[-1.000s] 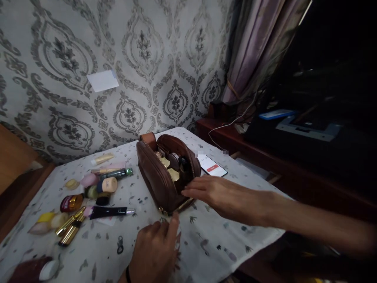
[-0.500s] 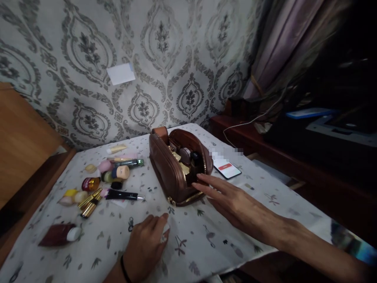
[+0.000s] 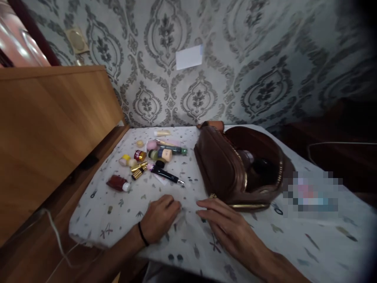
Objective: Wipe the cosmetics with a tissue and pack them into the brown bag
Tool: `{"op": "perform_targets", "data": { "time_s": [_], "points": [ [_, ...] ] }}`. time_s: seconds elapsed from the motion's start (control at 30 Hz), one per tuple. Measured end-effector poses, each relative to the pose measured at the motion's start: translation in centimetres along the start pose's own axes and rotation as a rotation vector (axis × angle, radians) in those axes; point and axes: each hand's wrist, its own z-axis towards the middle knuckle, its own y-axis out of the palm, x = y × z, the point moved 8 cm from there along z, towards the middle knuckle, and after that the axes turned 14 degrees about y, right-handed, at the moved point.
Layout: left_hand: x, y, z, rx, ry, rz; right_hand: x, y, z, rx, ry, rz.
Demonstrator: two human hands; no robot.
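Observation:
My left hand (image 3: 161,218), with a dark band at its wrist, rests closed near the table's front edge. Something whitish shows by its curled fingers, too hidden to name. To its right, my right hand (image 3: 228,224) has its fingers stretched out over the cloth and nothing in them. Just behind that hand stands a brown cosmetic bag (image 3: 213,165), unzipped and gaping, with a dark round item (image 3: 263,167) inside. Left of the bag lie a black tube (image 3: 165,174), gold lipstick tubes (image 3: 138,169), a beige-capped jar (image 3: 166,154) and a dark red bottle (image 3: 117,183).
A white patterned cloth (image 3: 129,212) covers the table. Further back lie a cream tube (image 3: 162,133) and a green-ended tube (image 3: 173,149). A wooden panel (image 3: 59,137) borders the left side, with a white cable (image 3: 54,232) below. Right of the bag, one patch is pixelated.
The view has swung left and come closer to the bag. My right hand has withdrawn from the bag's opening to the cloth in front, nearer my left hand, which stays closed.

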Motion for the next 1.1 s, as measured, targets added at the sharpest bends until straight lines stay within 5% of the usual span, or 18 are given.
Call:
{"op": "perform_targets", "data": {
  "time_s": [0.23, 0.37, 0.47, 0.7, 0.97, 1.1],
  "points": [
    [-9.4, -6.5, -4.8, 0.284, -0.459, 0.014, 2.2, 5.8, 3.4, -0.162, 0.256, 0.229],
    [-14.4, -10.2, -9.3, 0.346, -0.652, 0.169, 3.5, 7.4, 4.6, -0.069, 0.324, 0.176],
    [-16.6, -10.4, -11.9, 0.315, -0.709, 0.231, 4.0, 8.5, 4.9, 0.03, 0.271, 0.056],
    [-18.3, -7.4, -15.1, 0.241, -0.798, 0.194, 4.9, 10.2, 4.0, 0.035, 0.242, 0.033],
    [-17.5, -7.8, -15.1, 0.287, -0.913, 0.201, 4.1, 10.2, 4.3, -0.007, 0.21, 0.079],
    [-16.7, -7.5, -13.9, 0.254, -0.804, 0.143, 3.4, 10.3, 4.3, -0.04, 0.183, 0.102]
  ]
}}
